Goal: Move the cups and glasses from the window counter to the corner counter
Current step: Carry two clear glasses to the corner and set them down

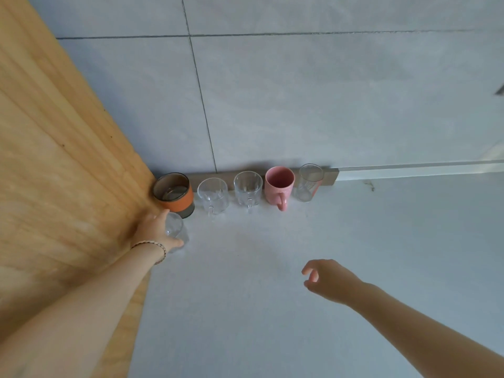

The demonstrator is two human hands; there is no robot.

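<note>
My left hand (154, 229) is wrapped around a small clear glass (178, 233) that stands on the white counter (245, 296) in front of the corner. Behind it, a row lines the wall: a dark glass cup with an orange sleeve (174, 195), two clear glass mugs (213, 196) (248, 189) with handles facing me, a pink mug (279, 185), and a tall clear glass (309, 182). My right hand (324, 279) hovers over the counter with fingers loosely curled and nothing in it.
A wooden panel (54, 159) forms the left side of the corner, touching the orange-sleeved cup. Grey wall tiles (300, 91) rise behind the row, above a grey strip (331, 177) at the wall's foot. A window sill edge (409, 170) runs off to the right.
</note>
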